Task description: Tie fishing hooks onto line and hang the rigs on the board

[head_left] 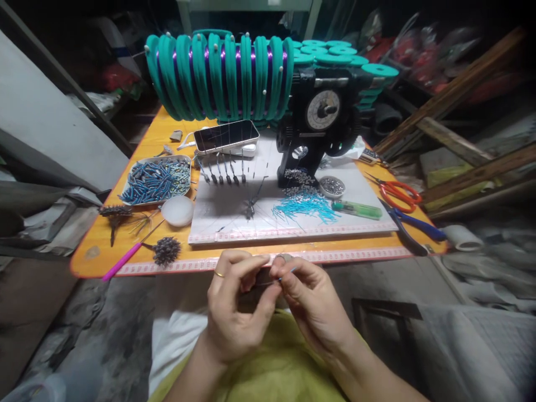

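Observation:
My left hand (pixel 234 304) and my right hand (pixel 312 301) meet just below the near edge of the orange table (pixel 138 151), over my lap. Both are closed in a pinch. Between their fingertips runs a thin blue wire piece (pixel 288 273) and a small dark part I cannot name. A ring sits on my left hand. On the white work board (pixel 360 190) lie a heap of turquoise wire pieces (pixel 305 207), a small wire bundle (pixel 250 207) and a row of dark-tipped pins (pixel 224 176).
A teal winding frame with purple wire (pixel 218 72) and a black dial machine (pixel 322 120) stand at the back. A phone (pixel 226 135), a tray of blue pieces (pixel 157 180), a white lid (pixel 178 210), red scissors (pixel 400 192), blue pliers (pixel 412 226), a green lighter (pixel 357 209).

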Action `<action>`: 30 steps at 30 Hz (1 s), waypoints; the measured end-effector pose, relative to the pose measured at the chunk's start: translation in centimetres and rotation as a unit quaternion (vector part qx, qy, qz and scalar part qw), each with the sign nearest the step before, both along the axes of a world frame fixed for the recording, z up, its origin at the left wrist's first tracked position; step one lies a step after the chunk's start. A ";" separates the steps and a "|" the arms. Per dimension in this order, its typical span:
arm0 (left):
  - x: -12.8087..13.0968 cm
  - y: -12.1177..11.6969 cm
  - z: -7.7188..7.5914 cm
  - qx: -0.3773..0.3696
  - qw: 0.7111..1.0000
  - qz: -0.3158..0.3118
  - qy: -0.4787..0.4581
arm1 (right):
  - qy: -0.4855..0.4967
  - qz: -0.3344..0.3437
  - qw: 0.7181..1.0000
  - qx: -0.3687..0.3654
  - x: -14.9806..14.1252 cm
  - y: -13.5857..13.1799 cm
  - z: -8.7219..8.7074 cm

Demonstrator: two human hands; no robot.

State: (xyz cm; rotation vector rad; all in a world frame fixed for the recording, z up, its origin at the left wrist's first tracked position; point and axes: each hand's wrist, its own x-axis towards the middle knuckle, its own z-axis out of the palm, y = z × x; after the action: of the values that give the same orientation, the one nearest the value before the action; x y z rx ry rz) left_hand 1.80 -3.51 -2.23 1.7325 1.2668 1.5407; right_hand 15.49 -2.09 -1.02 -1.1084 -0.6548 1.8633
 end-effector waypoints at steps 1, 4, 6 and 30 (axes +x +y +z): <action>-0.1 0.0 -0.1 -0.014 1.000 -0.011 -0.014 | -0.008 0.003 1.000 0.013 0.1 0.0 -0.2; -0.1 0.2 -0.4 -0.012 1.000 -0.015 -0.012 | -0.028 0.006 0.998 0.057 0.3 0.0 -1.0; 0.1 0.3 -0.3 -0.001 1.000 -0.011 0.023 | -0.037 0.001 0.996 0.084 0.4 0.1 -1.4; 0.0 0.7 0.0 0.059 0.991 -0.001 0.121 | -0.077 -0.014 0.988 0.134 1.0 0.4 0.0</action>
State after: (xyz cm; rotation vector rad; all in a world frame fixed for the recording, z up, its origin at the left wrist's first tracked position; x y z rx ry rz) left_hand 1.82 -2.78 -2.26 2.0457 1.3095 1.4635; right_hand 16.50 -1.70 -1.01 -1.0831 -0.9440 1.6208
